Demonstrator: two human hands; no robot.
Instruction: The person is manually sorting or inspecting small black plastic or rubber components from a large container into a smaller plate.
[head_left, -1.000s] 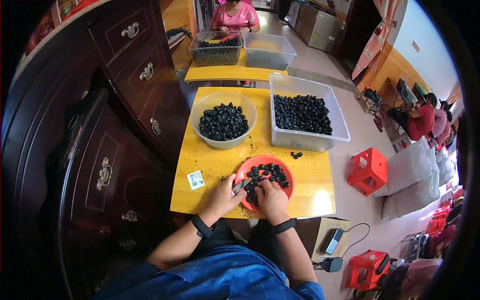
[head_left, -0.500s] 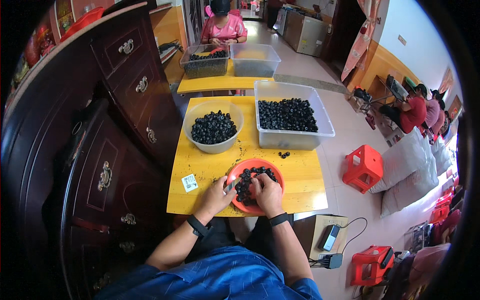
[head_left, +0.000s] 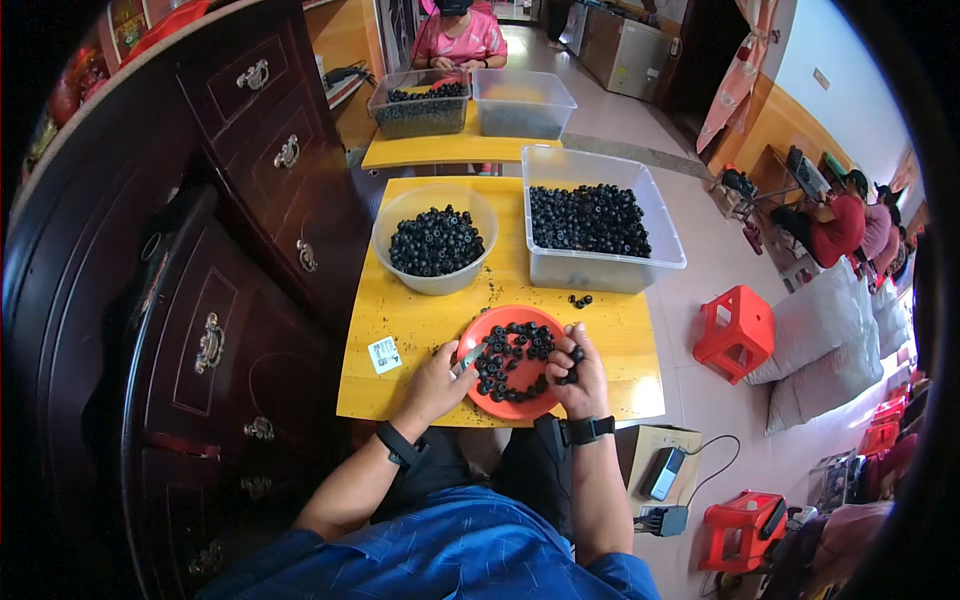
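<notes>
A red-orange bowl [head_left: 530,372] sits at the near edge of the yellow table, with small round black parts [head_left: 510,340] scattered in it, some showing a hole. At the bowl's left rim, my left hand [head_left: 432,388] is closed on a small knife [head_left: 470,358], its metal blade pointing over the bowl. My right hand [head_left: 585,390] is at the bowl's right rim, palm turned up, its curled fingers holding several black parts [head_left: 573,366]. A round translucent tub [head_left: 385,268] and a clear rectangular bin [head_left: 600,272], both heaped with such parts, stand beyond the bowl.
A few loose black parts [head_left: 580,300] and a white label [head_left: 384,355] lie on the yellow table [head_left: 400,400]. A dark wooden cabinet [head_left: 220,380] is close on my left. Another person [head_left: 460,40] sits at the far table. Red stools [head_left: 735,333] stand to the right.
My right hand has moved right from inside the bowl to its rim, turning palm up with black parts in it. The bowl's middle is now uncovered. My left hand still holds the knife.
</notes>
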